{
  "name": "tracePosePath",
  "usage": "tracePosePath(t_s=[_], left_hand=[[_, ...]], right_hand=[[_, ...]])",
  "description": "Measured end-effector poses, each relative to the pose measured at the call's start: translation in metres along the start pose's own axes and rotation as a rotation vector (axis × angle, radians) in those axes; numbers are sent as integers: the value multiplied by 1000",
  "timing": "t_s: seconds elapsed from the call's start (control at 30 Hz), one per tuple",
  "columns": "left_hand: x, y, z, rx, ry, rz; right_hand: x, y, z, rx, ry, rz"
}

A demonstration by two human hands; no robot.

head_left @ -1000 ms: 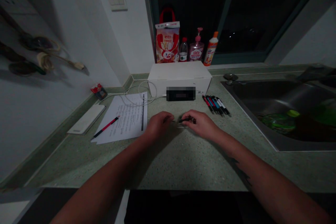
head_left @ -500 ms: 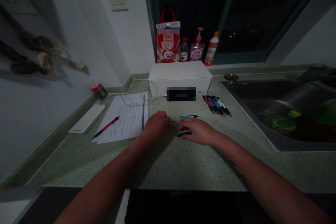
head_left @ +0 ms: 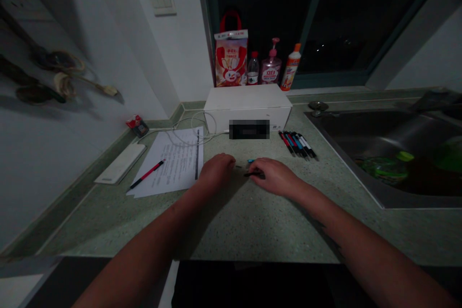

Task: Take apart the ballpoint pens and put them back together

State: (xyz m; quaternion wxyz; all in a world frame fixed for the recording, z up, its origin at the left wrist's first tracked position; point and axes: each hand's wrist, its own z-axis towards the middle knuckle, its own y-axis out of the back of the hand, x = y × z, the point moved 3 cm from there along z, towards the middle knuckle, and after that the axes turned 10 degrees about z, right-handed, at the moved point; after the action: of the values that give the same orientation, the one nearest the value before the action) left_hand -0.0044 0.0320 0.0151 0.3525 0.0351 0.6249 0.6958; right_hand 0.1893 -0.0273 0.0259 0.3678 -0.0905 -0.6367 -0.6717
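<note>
My left hand (head_left: 217, 171) is closed over the counter, fingertips pressed together. A thin, small piece (head_left: 238, 167) shows just beyond its fingertips; whether it is held or lying there, I cannot tell. My right hand (head_left: 275, 176) is closed, with a short black pen part (head_left: 250, 174) between thumb and fingers, its tip toward the left hand. Behind the right fingers lies a blue pen piece (head_left: 250, 160), mostly hidden by the hand. A red and black pen (head_left: 147, 174) rests across printed sheets (head_left: 175, 159) on the left.
Several pens (head_left: 298, 145) lie side by side near the sink (head_left: 342, 154). A white box (head_left: 249, 97) stands at the back, bottles and a bag behind it. A white cable (head_left: 187, 142) crosses the sheets. A flat white object (head_left: 121, 163) and small carton (head_left: 137, 125) are at left.
My right hand has shifted slightly, drawing the black pen part up between its fingers and covering more of the blue piece. My left hand has barely moved.
</note>
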Motion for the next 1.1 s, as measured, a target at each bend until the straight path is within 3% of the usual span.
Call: tracePosePath(t_s=[0.17, 0.33, 0.7, 1.1], left_hand=[[-6, -6, -1, 17, 96, -438], [-15, -12, -3, 82, 121, -694], [-17, -7, -4, 67, 171, -740], [-17, -10, -4, 1, 142, -699]], right_hand=[[0, 7, 0, -162, -6, 38], [1, 9, 0, -200, 46, 70], [1, 9, -1, -204, 60, 93], [-4, 5, 0, -167, -75, 247]])
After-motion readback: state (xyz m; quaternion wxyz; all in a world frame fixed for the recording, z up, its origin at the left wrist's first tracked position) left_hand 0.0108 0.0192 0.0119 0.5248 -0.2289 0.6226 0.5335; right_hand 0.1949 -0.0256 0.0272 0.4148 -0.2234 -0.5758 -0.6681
